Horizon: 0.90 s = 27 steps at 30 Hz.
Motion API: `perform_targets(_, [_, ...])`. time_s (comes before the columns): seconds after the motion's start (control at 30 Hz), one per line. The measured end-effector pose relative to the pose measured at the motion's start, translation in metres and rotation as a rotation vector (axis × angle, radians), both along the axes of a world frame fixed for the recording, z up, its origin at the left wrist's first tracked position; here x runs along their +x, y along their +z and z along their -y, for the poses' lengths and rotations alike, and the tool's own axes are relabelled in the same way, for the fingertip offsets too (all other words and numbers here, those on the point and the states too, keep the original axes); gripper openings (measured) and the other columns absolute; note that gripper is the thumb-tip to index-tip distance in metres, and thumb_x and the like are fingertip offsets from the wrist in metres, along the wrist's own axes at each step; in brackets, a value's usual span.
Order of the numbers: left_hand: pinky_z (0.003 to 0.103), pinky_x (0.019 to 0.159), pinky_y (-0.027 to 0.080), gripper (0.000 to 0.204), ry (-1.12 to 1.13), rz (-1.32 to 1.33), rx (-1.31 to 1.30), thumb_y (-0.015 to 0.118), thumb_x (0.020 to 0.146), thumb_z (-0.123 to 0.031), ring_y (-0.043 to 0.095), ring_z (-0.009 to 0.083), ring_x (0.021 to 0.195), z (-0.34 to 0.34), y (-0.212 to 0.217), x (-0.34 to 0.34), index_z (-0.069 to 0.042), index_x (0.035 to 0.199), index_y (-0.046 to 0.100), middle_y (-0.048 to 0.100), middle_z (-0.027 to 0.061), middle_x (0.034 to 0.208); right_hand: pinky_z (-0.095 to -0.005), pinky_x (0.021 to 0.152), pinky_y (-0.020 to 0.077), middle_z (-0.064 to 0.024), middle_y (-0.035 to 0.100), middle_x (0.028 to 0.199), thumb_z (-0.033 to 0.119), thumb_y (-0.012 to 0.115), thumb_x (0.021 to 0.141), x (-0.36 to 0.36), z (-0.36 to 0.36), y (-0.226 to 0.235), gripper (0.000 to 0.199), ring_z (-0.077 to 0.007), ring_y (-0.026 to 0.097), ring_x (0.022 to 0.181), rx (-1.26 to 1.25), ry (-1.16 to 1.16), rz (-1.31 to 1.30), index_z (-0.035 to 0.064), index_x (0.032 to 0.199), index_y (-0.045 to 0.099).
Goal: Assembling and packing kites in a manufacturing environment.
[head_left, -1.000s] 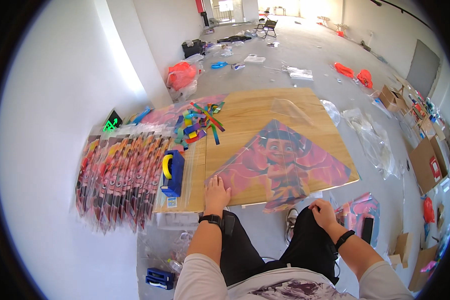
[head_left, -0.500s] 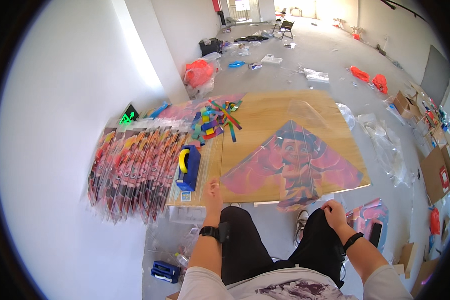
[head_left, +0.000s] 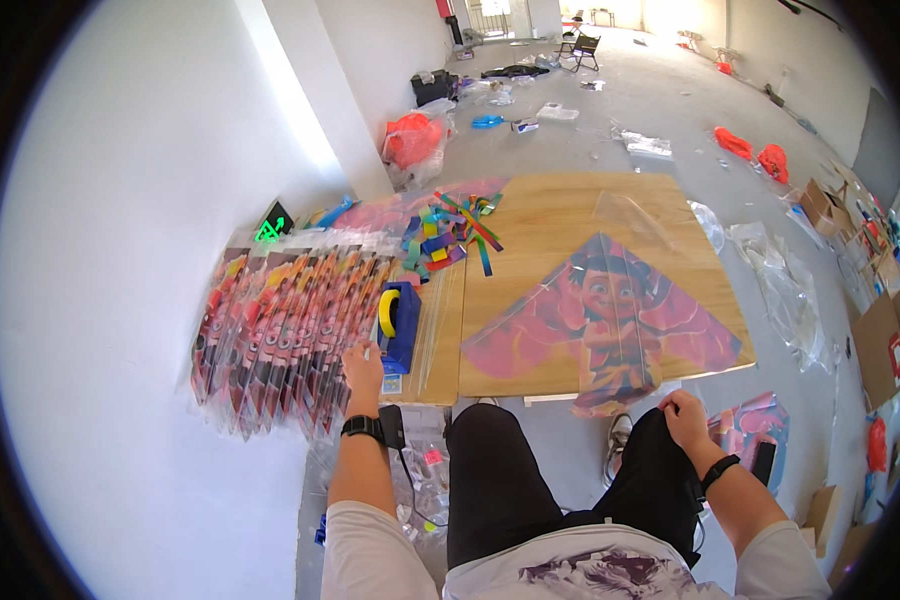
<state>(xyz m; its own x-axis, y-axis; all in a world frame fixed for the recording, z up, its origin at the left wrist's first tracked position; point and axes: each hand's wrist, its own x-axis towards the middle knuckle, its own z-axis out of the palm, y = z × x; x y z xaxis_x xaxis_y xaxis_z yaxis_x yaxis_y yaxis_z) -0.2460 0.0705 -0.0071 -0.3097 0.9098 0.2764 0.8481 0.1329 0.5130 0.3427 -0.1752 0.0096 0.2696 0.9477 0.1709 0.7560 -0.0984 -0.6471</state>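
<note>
My left hand (head_left: 362, 370) is at the left side of a blue tape dispenser (head_left: 402, 335) with a yellow roll (head_left: 388, 312). Its fingers are drawn together beside the dispenser's near end; anything between them is too small to make out. A pink and purple kite (head_left: 610, 320) printed with a cartoon figure lies spread on the wooden table (head_left: 545, 215), its lower flap over the near edge. My right hand (head_left: 684, 418) rests by my right knee, fingers curled, apart from the kite and with nothing visible in them.
Many folded kites in clear sleeves (head_left: 285, 335) lie fanned at the table's left. Colourful ribbon strips (head_left: 450, 235) are heaped at the back, near thin clear rods (head_left: 435, 345). Another printed sheet (head_left: 755, 430) sits low at my right. Plastic sheeting (head_left: 780, 290) litters the floor.
My left hand has moved left from the table's near edge to the dispenser, its fingers drawing together. My right hand stays by the knee. The whole view has shifted slightly.
</note>
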Motion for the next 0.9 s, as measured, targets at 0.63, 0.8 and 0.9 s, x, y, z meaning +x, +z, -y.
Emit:
perform_targets(0.63, [0.034, 0.065, 0.041, 0.045, -0.199, 0.434, -0.064, 0.059, 0.099, -0.044, 0.056, 0.0139, 0.069, 0.0, 0.026, -0.052, -0.001, 0.092, 0.073, 0.07, 0.0046, 0.081, -0.042, 0.071, 0.0525, -0.0164, 0.068, 0.081, 0.005, 0.061, 0.081, -0.006, -0.01, -0.017, 0.01, -0.0363, 0.067, 0.077, 0.037, 0.05, -0.079, 0.0038, 0.082, 0.071])
perform_targets(0.8, [0.027, 0.061, 0.045, 0.038, 0.023, 0.97, -0.358, 0.067, 0.097, -0.038, 0.058, 0.0113, 0.064, 0.038, 0.079, -0.003, -0.001, 0.098, 0.069, 0.063, 0.0013, 0.075, -0.0406, 0.073, 0.0513, -0.0163, 0.066, 0.081, 0.001, 0.059, 0.079, 0.008, 0.001, -0.011, 0.01, -0.034, 0.065, 0.079, 0.04, 0.013, -0.073, 0.001, 0.081, 0.069])
perform_targets(0.9, [0.024, 0.055, 0.044, 0.031, -0.096, 1.04, -0.375, 0.068, 0.097, -0.034, 0.054, 0.008, 0.056, 0.055, 0.054, -0.051, -0.003, 0.096, 0.069, 0.063, -0.0009, 0.074, -0.041, 0.072, 0.0517, -0.016, 0.066, 0.081, 0.003, 0.06, 0.08, -0.001, -0.003, -0.006, 0.01, -0.0348, 0.065, 0.078, 0.02, 0.02, -0.086, 0.0021, 0.082, 0.07])
